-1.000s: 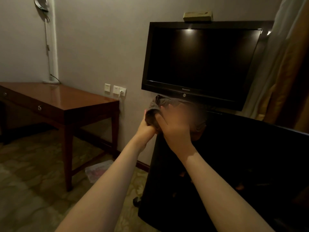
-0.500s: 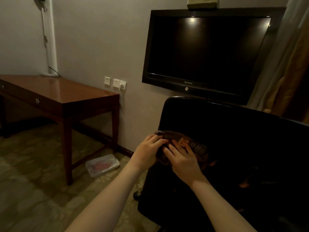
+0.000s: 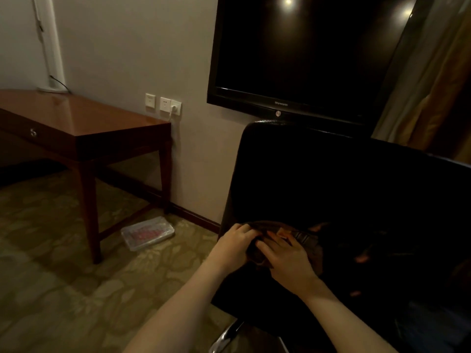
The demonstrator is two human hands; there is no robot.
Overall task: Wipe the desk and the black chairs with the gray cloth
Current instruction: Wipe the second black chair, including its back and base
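A black padded chair [image 3: 331, 179] fills the right half of the view, its backrest facing me. The gray cloth [image 3: 303, 238] lies bunched low on the backrest's inner face. My left hand [image 3: 233, 244] grips the cloth's left edge with curled fingers. My right hand [image 3: 285, 258] lies over the cloth with fingers spread and presses it against the chair. The wooden desk [image 3: 84, 118] stands at the left against the wall, apart from both hands.
A flat-screen TV [image 3: 300, 52] hangs on the wall just above the chair. A clear plastic box [image 3: 147, 233] lies on the patterned carpet beside the desk leg. Wall sockets [image 3: 163, 104] sit above the desk's corner. Curtains [image 3: 438, 80] hang at the right.
Both hands and the cloth went from the chair's top edge down onto the lower backrest. Over the last half second they have barely shifted; the view has tilted down and come closer.
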